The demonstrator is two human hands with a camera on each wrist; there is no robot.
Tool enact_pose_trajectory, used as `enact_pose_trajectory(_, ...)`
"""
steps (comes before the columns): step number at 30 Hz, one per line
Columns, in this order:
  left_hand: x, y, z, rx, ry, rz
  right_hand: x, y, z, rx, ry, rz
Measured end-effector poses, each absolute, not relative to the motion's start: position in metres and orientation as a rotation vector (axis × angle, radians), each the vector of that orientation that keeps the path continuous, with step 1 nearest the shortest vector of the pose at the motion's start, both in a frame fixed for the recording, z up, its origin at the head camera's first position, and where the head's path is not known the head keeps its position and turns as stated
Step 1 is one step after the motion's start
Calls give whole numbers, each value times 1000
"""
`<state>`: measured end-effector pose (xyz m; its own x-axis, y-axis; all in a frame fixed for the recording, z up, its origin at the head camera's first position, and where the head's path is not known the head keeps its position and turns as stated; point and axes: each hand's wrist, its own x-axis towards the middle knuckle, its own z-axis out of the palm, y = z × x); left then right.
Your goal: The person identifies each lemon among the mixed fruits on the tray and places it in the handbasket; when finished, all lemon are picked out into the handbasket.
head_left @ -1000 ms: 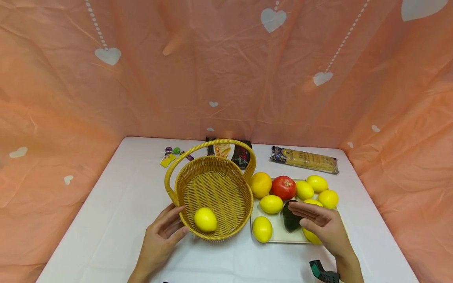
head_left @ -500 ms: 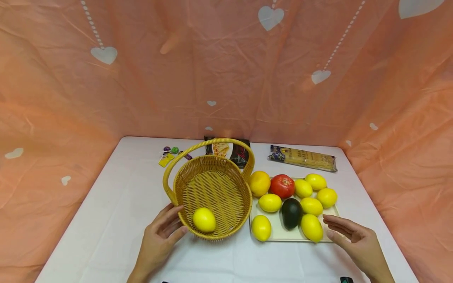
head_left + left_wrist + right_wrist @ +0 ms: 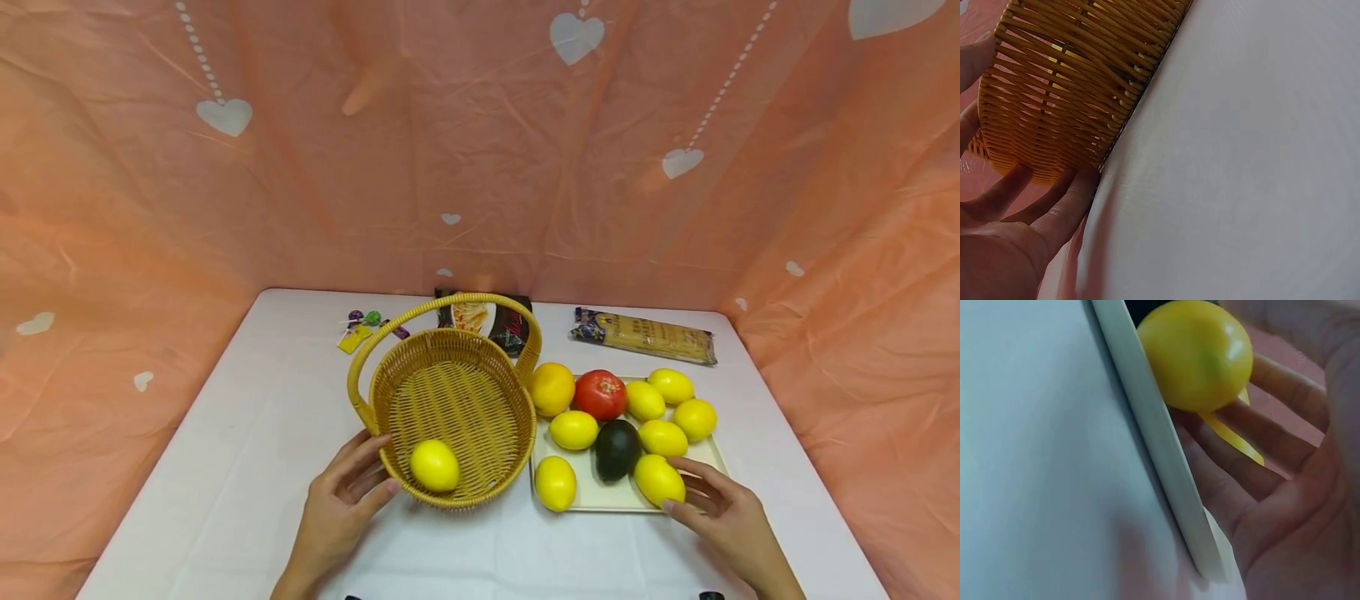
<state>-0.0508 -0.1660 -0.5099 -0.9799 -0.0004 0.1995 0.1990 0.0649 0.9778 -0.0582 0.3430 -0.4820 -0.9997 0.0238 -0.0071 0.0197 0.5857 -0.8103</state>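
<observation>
In the head view my left hand [image 3: 341, 508] holds the near left side of a round wicker basket [image 3: 517, 467], thumb and index fingertip at its rim; other fingers reach along the woven outer wall [image 3: 1054, 125] in the left wrist view. One lemon [image 3: 435, 466] lies inside the basket. My right hand [image 3: 720, 512] grips a lemon [image 3: 658, 481] at the front right of a cream tray [image 3: 611, 502], thumb on its near side, fingers on its far side. The right wrist view shows this lemon [image 3: 1197, 356] over the tray edge [image 3: 1154, 431]. A dark avocado [image 3: 617, 451] lies beside it.
The tray also bears an orange [image 3: 552, 389], a red pomegranate [image 3: 601, 395] and several more lemons [image 3: 573, 430]. Behind are a black food packet [image 3: 510, 325], a pack of noodles [image 3: 645, 336] and small candies [image 3: 356, 336]. The basket's handle [image 3: 420, 312] arches upright.
My right hand first drew back right from above the avocado, then came in left to the front right lemon and took hold of it. The left hand stays at the basket.
</observation>
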Motion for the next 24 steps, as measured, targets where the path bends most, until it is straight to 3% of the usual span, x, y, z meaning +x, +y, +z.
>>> enact_pose_trajectory(7, -51, -166, -510, -196, -2182, -2049, -63, 339, -468, 42, -2794, 1327)
enact_pose_trajectory(13, -51, -166, -509, -191, -2192, -2045, -72, 336, -445, 269, -2706, 1463)
enact_pose_trajectory(24, -51, -167, -509, -182, -2199, -2052, -106, 269, -430, 797, -2456, 1914)
